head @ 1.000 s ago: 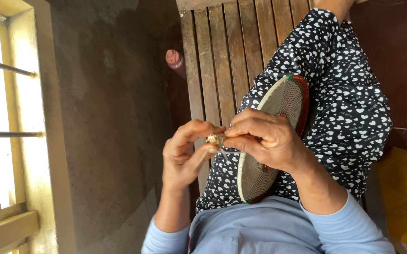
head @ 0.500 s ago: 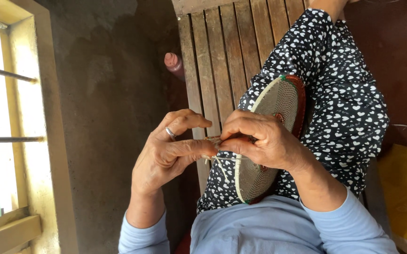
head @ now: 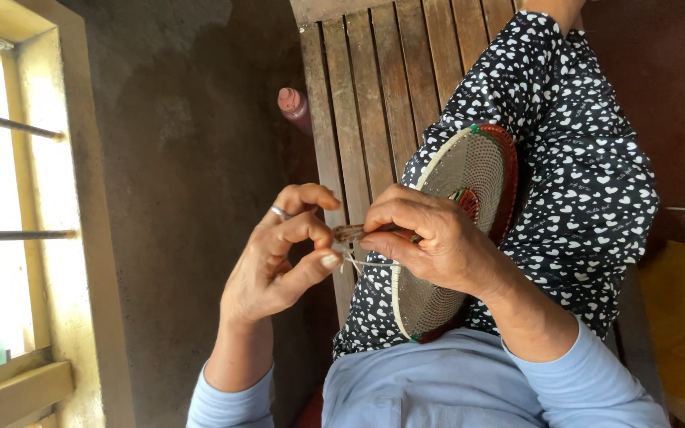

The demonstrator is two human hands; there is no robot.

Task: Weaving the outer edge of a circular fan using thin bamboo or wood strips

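Pinching a small brownish tool [head: 349,233] in my right hand [head: 429,246], I hold the woven disc [head: 469,170] on my lap; my left hand [head: 279,254] curls loosely around a pale strand [head: 352,261]. Most coils look finished, rim work remaining, beside the slatted bench [head: 366,95].
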